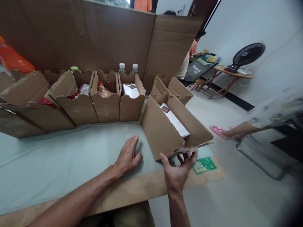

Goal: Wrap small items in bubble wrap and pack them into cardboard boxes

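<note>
My right hand (177, 172) is at the near end of an open cardboard box (157, 130), its thumb at the lower left edge and its fingers under the torn front flap. Inside that box lie white cartons (176, 123) with a brown square on them. My left hand (126, 157) hovers over or rests on the pale green cloth (78, 151) to the left of the box; which of these I cannot tell. Its fingers are stretched out with nothing in them. The far side of the box's front end is hidden by my right hand.
Several cardboard bins (105, 108) stand in a row behind, holding packets and white cartons. Two clear bottles (121, 67) rise behind them, before a tall cardboard panel (106, 41). A green leaflet (204, 165) lies at the table's right edge. Someone's leg (245, 130) shows at the right.
</note>
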`<state>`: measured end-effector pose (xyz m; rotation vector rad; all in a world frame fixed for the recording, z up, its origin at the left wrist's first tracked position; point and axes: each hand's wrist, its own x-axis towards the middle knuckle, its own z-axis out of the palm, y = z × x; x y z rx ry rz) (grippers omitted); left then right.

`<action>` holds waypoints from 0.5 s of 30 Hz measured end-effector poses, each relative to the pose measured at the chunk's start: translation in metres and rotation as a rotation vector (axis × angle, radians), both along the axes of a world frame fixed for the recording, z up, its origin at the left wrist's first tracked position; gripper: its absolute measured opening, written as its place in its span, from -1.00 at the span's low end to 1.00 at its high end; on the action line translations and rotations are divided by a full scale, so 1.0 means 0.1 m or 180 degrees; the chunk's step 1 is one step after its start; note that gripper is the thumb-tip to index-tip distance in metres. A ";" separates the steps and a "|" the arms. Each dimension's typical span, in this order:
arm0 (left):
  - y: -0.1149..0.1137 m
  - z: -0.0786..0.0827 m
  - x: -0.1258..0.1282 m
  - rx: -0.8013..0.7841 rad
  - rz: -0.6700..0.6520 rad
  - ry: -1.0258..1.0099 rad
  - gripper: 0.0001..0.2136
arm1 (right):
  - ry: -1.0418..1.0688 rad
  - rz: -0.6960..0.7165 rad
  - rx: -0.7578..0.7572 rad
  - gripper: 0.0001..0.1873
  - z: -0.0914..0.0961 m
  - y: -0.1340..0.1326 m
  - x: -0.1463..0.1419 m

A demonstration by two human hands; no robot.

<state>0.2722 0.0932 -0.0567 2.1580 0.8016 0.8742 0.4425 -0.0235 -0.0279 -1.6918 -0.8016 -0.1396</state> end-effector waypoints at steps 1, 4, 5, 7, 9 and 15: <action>0.00 0.02 0.00 0.0032 -0.0014 0.0015 -0.30 | -0.0014 -0.0032 -0.0024 0.26 0.01 0.04 -0.03; -0.01 0.05 0.03 0.0061 -0.0004 0.0013 -0.30 | -0.0021 -0.0115 -0.0064 0.29 0.06 0.16 -0.12; -0.01 0.05 0.03 0.0064 0.0006 -0.0005 -0.30 | -0.0028 -0.0116 -0.0058 0.30 0.07 0.20 -0.14; -0.02 0.05 0.03 0.0074 0.0003 -0.0043 -0.31 | -0.0057 -0.0088 -0.0048 0.30 0.09 0.26 -0.18; -0.02 0.05 0.03 0.0067 -0.0028 -0.0063 -0.32 | -0.0146 -0.0052 -0.0072 0.27 0.10 0.30 -0.22; -0.02 0.05 0.02 -0.0003 -0.0093 -0.0135 -0.31 | -0.0746 -0.0172 -0.0165 0.21 0.06 0.28 -0.35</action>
